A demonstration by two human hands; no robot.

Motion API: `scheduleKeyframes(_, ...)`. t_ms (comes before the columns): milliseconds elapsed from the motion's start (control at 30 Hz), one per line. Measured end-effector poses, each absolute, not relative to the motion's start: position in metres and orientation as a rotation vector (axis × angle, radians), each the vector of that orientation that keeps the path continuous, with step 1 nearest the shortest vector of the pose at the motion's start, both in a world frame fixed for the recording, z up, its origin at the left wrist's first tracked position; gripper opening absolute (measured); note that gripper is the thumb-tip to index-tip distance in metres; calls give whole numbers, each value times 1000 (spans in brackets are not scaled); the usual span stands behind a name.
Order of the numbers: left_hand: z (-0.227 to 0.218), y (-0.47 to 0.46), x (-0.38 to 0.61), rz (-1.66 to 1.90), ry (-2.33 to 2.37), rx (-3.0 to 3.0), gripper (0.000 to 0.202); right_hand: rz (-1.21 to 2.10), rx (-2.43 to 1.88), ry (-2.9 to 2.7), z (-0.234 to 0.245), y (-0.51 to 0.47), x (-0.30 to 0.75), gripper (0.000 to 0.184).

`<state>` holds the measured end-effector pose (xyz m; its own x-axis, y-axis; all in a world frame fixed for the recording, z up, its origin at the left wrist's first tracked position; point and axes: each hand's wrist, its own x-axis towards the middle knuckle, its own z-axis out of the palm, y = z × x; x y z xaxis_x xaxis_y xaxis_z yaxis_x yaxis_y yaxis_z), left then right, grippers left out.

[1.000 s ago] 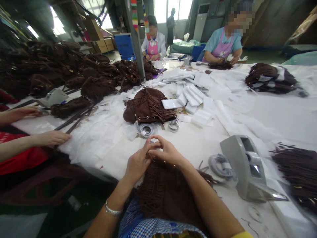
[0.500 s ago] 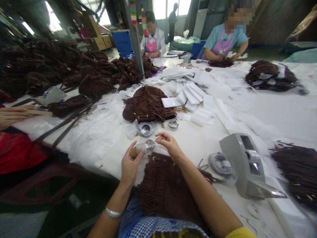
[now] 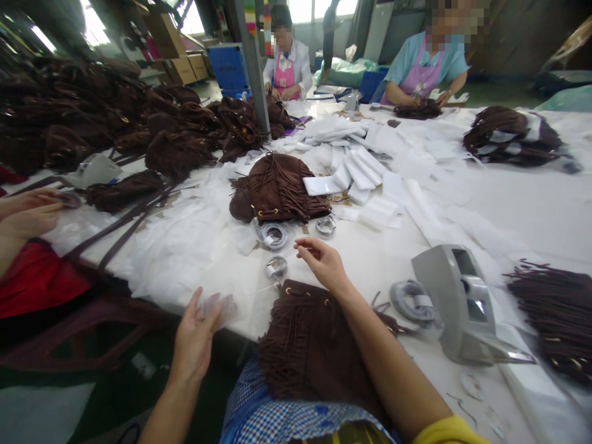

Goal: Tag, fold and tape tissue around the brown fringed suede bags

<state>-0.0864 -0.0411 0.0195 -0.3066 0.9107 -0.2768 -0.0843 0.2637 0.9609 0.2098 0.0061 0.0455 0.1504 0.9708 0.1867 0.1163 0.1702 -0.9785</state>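
Observation:
A brown fringed bag (image 3: 309,345) lies over the table edge against my lap, with gold eyelets along its top. My left hand (image 3: 197,336) is out to the left past the table edge, fingers loosely closed on a crumpled clear plastic wrapper (image 3: 218,306). My right hand (image 3: 324,262) hovers just above the bag's top edge. Its thumb and forefinger are pinched on something too thin to make out. A small metal ring piece (image 3: 276,267) lies on the white table between my hands.
A grey tape dispenser (image 3: 457,302) and a coil of grey cord (image 3: 411,305) sit to the right. Another brown fringed bag (image 3: 277,191), white folded sheets (image 3: 351,172) and piled brown bags (image 3: 115,123) lie beyond. A co-worker's hands (image 3: 28,209) work at the left; two people sit across.
My hands have parted. The left swung down and left with the clear wrapper. The metal ring piece that was between them now rests on the table.

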Motion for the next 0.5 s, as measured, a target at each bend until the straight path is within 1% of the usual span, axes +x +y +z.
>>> scheduleKeyframes(67,22,-44,-93,1162,1656,1106,75,812,-1255,-1278,56,-1,218,24)
scheduleKeyframes(100,26,-45,-93,1136,1729,1333,71,757,-1285,-1321,62,-7,222,23)
scheduleKeyframes(200,43,-49,-84,1114,1796,2058,46,619,-1415,-1537,81,-41,238,20)
scheduleKeyframes(267,54,-54,-69,1095,1580,2340,37,573,-1530,-1657,90,-75,249,19)
scheduleKeyframes(333,57,-63,-49,959,1250,2441,37,525,-1682,-1689,91,-114,258,19)
scheduleKeyframes(400,51,-75,-29,743,994,2481,43,440,-1873,-1637,83,-155,264,20)
scheduleKeyframes(500,33,-94,-6,571,929,2530,58,287,-2157,-1440,63,-212,266,27)
